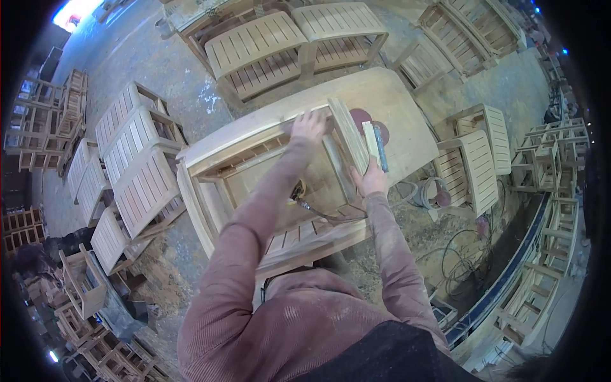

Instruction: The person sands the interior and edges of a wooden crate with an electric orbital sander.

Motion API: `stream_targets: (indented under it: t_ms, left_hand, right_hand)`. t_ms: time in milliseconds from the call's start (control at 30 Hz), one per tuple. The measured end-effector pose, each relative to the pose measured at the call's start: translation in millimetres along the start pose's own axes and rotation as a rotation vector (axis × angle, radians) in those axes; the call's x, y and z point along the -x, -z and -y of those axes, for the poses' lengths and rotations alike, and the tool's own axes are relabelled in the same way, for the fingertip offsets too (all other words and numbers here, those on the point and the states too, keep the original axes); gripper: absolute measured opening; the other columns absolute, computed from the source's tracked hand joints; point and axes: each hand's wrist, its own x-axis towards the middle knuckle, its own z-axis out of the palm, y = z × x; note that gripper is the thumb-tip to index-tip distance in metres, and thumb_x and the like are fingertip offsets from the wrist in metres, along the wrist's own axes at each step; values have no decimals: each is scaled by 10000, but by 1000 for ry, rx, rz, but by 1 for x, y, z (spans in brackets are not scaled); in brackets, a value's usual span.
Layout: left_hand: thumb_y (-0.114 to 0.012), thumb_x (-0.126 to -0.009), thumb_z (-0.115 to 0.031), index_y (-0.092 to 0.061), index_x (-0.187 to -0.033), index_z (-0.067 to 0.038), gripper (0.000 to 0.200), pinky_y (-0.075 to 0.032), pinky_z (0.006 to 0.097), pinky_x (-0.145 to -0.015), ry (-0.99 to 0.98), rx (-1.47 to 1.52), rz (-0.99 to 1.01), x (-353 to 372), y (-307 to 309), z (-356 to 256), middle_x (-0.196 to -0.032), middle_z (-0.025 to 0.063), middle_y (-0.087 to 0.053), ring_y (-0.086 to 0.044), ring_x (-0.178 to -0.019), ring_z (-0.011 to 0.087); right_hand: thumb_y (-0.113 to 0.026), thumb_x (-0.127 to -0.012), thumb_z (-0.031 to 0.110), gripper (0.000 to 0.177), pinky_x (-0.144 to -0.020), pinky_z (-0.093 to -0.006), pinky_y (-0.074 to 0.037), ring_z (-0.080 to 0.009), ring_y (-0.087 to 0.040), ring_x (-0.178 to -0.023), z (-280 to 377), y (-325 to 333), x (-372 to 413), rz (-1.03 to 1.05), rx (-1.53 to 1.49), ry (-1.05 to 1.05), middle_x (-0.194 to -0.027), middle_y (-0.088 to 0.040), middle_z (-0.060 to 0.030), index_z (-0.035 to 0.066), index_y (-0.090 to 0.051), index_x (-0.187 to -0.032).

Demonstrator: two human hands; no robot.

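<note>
A pale wooden furniture frame (347, 137) with a slatted side lies on the table before me. My left hand (309, 125) rests on the frame's far rail near its right corner, fingers laid over the wood. A small dark patch shows beside those fingers; what it is I cannot make out. My right hand (371, 178) is closed around the near end of the frame's right side. Just beyond it, on the table, are a pale wood strip (369, 140) and a blue strip-like object (381, 148). Inside the frame lies a yellowish tool with a hose fitting (299, 193).
Reddish round sanding discs (377, 132) lie on the wooden tabletop (407, 108). To the right stand a bucket (433, 193) and a coiled hose (455, 254) on the floor. Slatted benches (137, 165) stand at left, others (254, 48) at the back, more (480, 169) at right.
</note>
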Motion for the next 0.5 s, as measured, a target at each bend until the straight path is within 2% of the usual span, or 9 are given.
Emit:
stream_targets:
  t_ms: [33,133,167,267,400,467,500]
  left_hand:
    - [-518,-773,-141,-505,-1153,-82,385,-399,355,-862,-6,-31,-53,16,1,9,-1108,60,-521,-482,-1052,231]
    - [-506,-781,-137,-506,-1148,-82,372,-397,356,-863,3,-27,-13,17,0,7,-1114,61,-521,-482,-1053,225]
    - [-496,-787,-126,-507,-1145,-78,362,-394,359,-860,-6,-19,-91,5,-7,-2,-1112,60,-522,-481,-1055,219]
    - [-491,-790,-121,-509,-1147,-89,359,-391,362,-863,17,-18,34,-14,-11,-13,-1116,57,-518,-481,-1057,216]
    - [-500,-774,-115,-524,-1137,-111,363,-378,353,-891,-27,73,-101,29,-2,18,-1124,71,-505,-478,-1059,239]
    - [-508,-761,-116,-523,-1148,-107,387,-379,351,-895,-6,49,-113,16,-8,6,-1124,75,-502,-476,-1058,254]
    - [-510,-758,-122,-519,-1160,-108,402,-382,350,-894,-30,23,-51,1,-8,-3,-1117,73,-505,-477,-1054,252]
  right_hand:
    - [-625,-747,453,640,-768,-472,-479,-365,-608,-902,-2,-1,-5,-18,-17,23,-986,-610,-203,91,-404,-1226]
    - [-621,-751,453,651,-767,-466,-480,-371,-613,-880,4,-1,-7,-36,46,-2,-981,-614,-206,84,-397,-1238]
    - [-621,-751,453,651,-767,-466,-480,-371,-613,-880,7,2,-3,-22,43,-6,-981,-614,-206,84,-397,-1238]
    - [-614,-757,449,624,-757,-465,-482,-382,-616,-852,10,10,-2,33,18,-45,-953,-620,-211,80,-405,-1215]
    - [-610,-761,452,597,-741,-469,-485,-388,-616,-834,7,6,-1,-36,-17,32,-916,-622,-224,66,-415,-1174]
    - [-611,-761,452,591,-735,-473,-484,-391,-615,-829,10,6,-3,-51,-13,22,-909,-622,-229,64,-418,-1163]
    - [-612,-761,454,594,-731,-475,-484,-390,-617,-826,11,7,-3,-45,-7,20,-911,-623,-226,64,-417,-1165]
